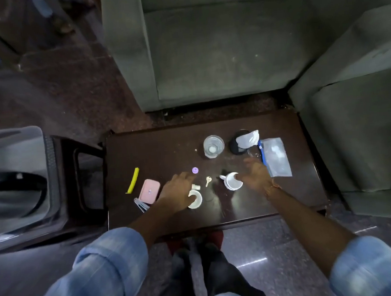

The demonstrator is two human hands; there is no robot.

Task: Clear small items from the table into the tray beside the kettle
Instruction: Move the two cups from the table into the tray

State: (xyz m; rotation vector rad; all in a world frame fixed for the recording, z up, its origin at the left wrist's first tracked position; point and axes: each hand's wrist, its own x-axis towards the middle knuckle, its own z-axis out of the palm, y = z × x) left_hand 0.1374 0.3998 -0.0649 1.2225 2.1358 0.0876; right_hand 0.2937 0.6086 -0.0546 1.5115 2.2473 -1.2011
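On the dark wooden table (158, 149) lie small items: a purple cap (195, 170), a small key (208, 181), a pink case (149, 191), a yellow clip (133, 180) and a small white piece (196, 187). My left hand (178, 191) hovers palm down over a white cup (196, 200), its fingers reaching toward the purple cap and holding nothing. My right hand (256, 175) is spread beside a second white cup (232, 181), blurred, also holding nothing. No tray or kettle shows clearly.
At the table's back stand a clear glass (213, 146), a black round object with crumpled paper (248, 139) and a clear plastic pouch (276, 157). Grey sofas stand behind and to the right. A dark side stand with a grey bin (14, 171) is on the left.
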